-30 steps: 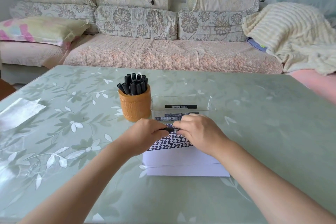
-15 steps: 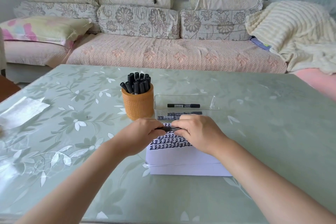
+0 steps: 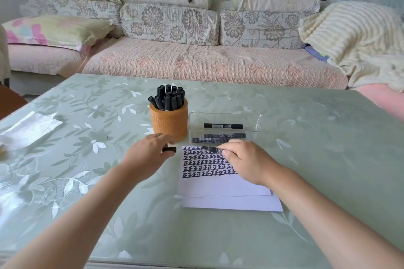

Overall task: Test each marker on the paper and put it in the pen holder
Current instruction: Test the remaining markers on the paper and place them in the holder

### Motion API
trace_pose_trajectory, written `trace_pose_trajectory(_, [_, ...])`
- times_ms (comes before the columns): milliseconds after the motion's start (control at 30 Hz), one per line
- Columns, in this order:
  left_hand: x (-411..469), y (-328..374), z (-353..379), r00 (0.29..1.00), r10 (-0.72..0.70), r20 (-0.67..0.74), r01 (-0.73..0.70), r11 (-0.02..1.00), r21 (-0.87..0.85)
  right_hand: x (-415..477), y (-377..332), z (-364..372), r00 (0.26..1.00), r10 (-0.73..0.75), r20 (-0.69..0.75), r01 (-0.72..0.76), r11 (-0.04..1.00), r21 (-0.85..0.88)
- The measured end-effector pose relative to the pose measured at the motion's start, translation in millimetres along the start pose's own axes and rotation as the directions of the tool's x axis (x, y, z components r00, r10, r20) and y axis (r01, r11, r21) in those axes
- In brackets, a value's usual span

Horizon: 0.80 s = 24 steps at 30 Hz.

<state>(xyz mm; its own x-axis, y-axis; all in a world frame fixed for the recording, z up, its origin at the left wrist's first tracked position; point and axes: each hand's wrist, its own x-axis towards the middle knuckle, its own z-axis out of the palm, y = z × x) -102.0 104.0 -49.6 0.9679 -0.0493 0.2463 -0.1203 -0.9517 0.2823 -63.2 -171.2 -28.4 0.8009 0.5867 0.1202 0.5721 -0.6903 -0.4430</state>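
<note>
The left hand (image 3: pixel 147 153) was closed around a short black cap (image 3: pixel 169 149), pinched at the fingertips and held just off the left edge of the paper (image 3: pixel 218 188), in front of the pen holder. The right hand (image 3: pixel 244 160) gripped a black marker (image 3: pixel 211 149) low over the top of the sheet, with the marker pointing left toward the cap and a clear gap between the two. The paper lay as a small stack of white sheets on the table (image 3: pixel 87 159), and the upper part of the top sheet was filled with rows of black handwritten marks, while the lower part was bare. Just beyond the paper stood a clear plastic tray (image 3: pixel 260 123); one black marker (image 3: pixel 223 126) lay flat inside it, and two more markers (image 3: pixel 218 137) lay along its near wall, whether inside or just outside it could not be told. To the left of the tray, touching or nearly touching it, stood the round orange pen holder (image 3: pixel 169 121), upright and crowded with black markers (image 3: pixel 169 98) standing cap end up. The table had a pale green top with a leaf and flower pattern under a shiny cover. Behind it ran a sofa (image 3: pixel 196 61) with flowered cushions, and a cream blanket (image 3: pixel 354 35) was heaped at its right end.
</note>
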Motion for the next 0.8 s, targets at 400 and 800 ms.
trace_pose_trajectory(400, [2.8,8.6,5.0,0.998,-0.067,-0.019,0.069,0.989,0.130,-6.2,7.5,3.6,0.996,-0.044,-0.071,0.054,0.988,0.143])
trace_pose_trajectory(800, [-15.4,95.7,36.0,0.885,0.451,-0.114,-0.464,0.876,-0.131,-23.9,27.4,-7.3,0.977,0.020,-0.211,0.050,0.945,0.323])
